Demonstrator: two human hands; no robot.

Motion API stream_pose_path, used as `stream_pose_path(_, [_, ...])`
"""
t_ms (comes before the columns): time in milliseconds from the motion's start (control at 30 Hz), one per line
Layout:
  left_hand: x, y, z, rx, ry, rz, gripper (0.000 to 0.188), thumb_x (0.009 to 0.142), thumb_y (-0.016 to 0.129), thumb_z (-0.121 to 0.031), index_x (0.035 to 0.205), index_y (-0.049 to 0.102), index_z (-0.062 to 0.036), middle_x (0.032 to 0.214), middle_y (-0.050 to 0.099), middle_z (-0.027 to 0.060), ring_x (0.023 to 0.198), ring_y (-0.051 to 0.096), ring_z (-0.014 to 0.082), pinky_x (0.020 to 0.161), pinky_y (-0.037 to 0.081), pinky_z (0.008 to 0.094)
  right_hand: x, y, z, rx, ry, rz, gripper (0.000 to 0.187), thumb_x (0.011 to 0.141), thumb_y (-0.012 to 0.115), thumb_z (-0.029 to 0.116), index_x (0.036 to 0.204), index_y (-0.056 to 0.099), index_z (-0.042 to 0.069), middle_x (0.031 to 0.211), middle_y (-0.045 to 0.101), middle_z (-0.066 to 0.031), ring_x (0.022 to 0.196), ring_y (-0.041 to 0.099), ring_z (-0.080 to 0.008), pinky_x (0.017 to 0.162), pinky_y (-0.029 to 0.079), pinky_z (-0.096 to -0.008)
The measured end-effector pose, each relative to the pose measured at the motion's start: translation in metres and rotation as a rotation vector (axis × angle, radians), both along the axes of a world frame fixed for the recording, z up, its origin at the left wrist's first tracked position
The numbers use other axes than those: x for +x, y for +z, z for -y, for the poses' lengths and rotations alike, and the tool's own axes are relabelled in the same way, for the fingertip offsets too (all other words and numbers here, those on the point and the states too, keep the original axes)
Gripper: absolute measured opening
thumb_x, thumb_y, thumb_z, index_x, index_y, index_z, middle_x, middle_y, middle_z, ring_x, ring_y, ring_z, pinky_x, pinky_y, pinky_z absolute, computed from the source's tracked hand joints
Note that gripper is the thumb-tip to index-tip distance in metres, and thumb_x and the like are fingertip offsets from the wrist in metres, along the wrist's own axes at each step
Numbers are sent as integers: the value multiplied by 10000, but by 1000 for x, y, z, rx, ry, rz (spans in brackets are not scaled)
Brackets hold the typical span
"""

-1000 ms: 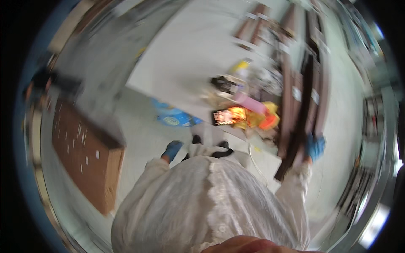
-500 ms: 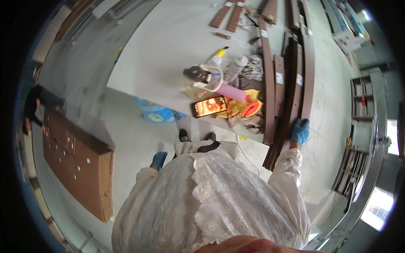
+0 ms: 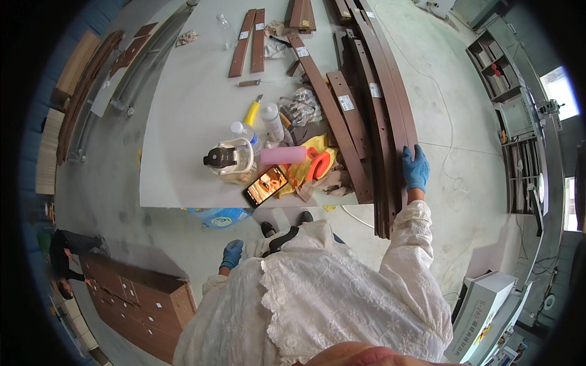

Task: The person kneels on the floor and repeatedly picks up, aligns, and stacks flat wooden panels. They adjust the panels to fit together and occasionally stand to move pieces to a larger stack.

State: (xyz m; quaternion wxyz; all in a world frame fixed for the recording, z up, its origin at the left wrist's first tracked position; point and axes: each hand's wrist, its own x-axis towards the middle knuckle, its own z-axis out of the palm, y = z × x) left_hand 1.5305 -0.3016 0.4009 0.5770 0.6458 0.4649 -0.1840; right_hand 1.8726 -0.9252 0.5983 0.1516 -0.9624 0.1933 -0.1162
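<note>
Long dark brown boards [image 3: 379, 110] lie side by side along the right edge of the grey table [image 3: 177, 146], their near ends jutting past its front edge. My right hand [image 3: 416, 171], in a blue glove, rests against the outermost board [image 3: 390, 79] with its fingers stretched and spread, not wrapped round it. My left hand [image 3: 231, 254], gloved too, hangs beside my body in front of the table, holding nothing, fingers loosely extended. Shorter brown strips [image 3: 347, 104] with white labels lie just left of the long boards.
On the table are a lit phone [image 3: 266, 186], a handled drinking jug [image 3: 227, 160], a pink cylinder [image 3: 282, 155], white bottles [image 3: 271, 121], a yellow cutter [image 3: 253, 111] and orange-yellow gloves [image 3: 317, 165]. A stack of brown panels [image 3: 137, 299] stands left, near another person [image 3: 61, 262]. Shelving [image 3: 494, 64] stands right.
My view has turned, so the table and its things appear farther left and straighter. My right hand stays by the outer board. My left hand still hangs low.
</note>
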Motion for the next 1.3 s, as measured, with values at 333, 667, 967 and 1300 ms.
stream_pose_path(333, [8,1,13,113,-301,48,422,944,738,-349,1217,728,-28,1129,758,118,1026,699,226,914,546,352,-18,-11,-3,-36,220,-71,916,895,681,614,1521,436,-8,1483,541,-243,1328,541,-421,1115,435,-502])
stream_pose_path(667, [-2,2,26,105,-293,22,465,935,757,-364,1241,718,-16,1211,754,134,1093,709,239,979,542,363,-15,-8,-14,20,153,-137,926,892,706,566,1550,400,-9,1494,532,-244,1363,519,-426,1141,425,-472])
stream_pose_path(967, [-45,-81,12,-25,-153,101,429,928,759,-349,1226,724,-43,1146,769,90,1007,704,202,907,552,356,-17,-9,-16,52,142,-129,943,915,693,566,1580,365,-17,1550,483,-280,1428,478,-420,1181,403,-454])
stream_pose_path(1300, [-48,-31,-43,90,-93,-131,477,899,768,-370,1217,718,-18,1152,760,119,1059,695,240,938,538,384,-26,8,-45,-174,81,-142,852,897,707,542,1526,457,24,1548,500,-231,1423,481,-390,1169,396,-478])
